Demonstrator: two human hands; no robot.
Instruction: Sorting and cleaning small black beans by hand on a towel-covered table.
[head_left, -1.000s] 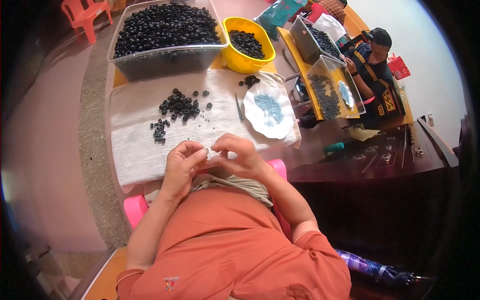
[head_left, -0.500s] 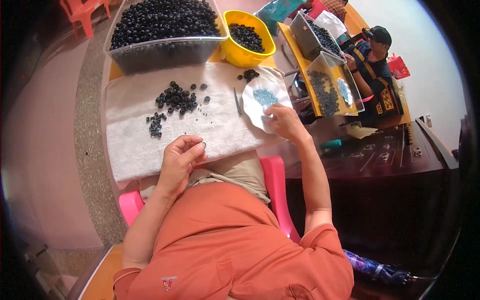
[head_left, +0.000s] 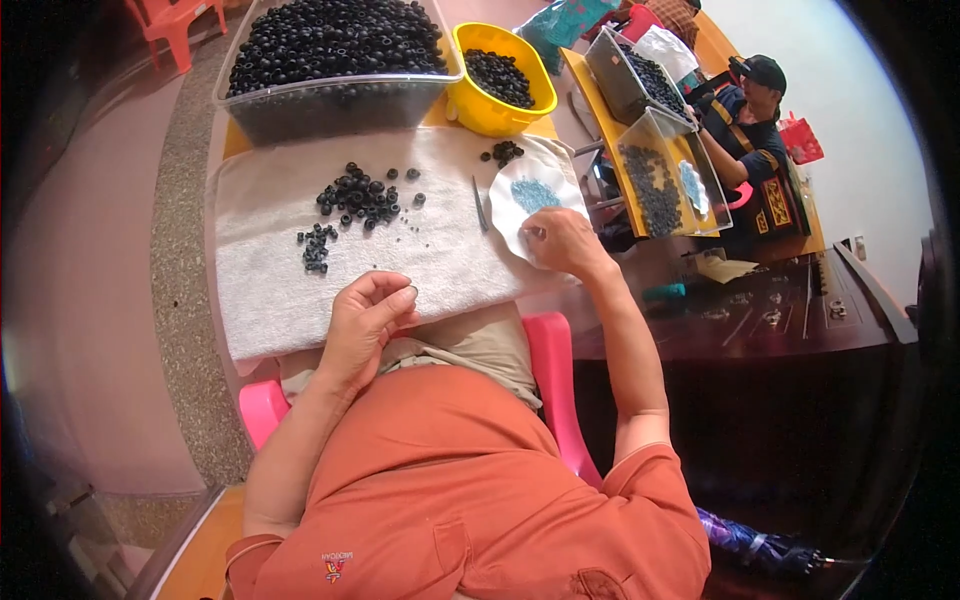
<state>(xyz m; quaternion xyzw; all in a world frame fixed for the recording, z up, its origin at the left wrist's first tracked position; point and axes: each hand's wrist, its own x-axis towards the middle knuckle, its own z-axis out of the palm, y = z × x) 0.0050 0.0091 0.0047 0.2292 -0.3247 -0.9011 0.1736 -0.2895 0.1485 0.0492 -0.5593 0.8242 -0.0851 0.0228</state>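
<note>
My left hand (head_left: pixel 372 318) is closed in a pinch over the near edge of a white towel (head_left: pixel 290 315), a small dark bead (head_left: pixel 413 289) at its thumb and fingertip. On the right, my right hand (head_left: pixel 566 243) has its fingers pressed together over the near side of a wavy-rimmed white plate (head_left: pixel 507 215). What those fingers hold, if anything, is hidden. Tiny light-blue pieces (head_left: pixel 535 194) lie heaped on the plate. Dark tweezers (head_left: pixel 480 205) rest just left of it. Black beads (head_left: pixel 360 198) are piled mid-towel, with a smaller cluster (head_left: pixel 316 247) nearer me.
At the back stand a clear bin (head_left: pixel 340 115) of black beads and a yellow basket (head_left: pixel 497 122) with more. A few black beads (head_left: pixel 503 152) sit behind the plate. Another person (head_left: pixel 745 130) works at a table with bins on the right. Pink chair arms (head_left: pixel 548 365) flank me.
My right hand has moved slightly and its fingers have drawn together over the plate. My left hand keeps its pinch. The whole view has shifted a little.
</note>
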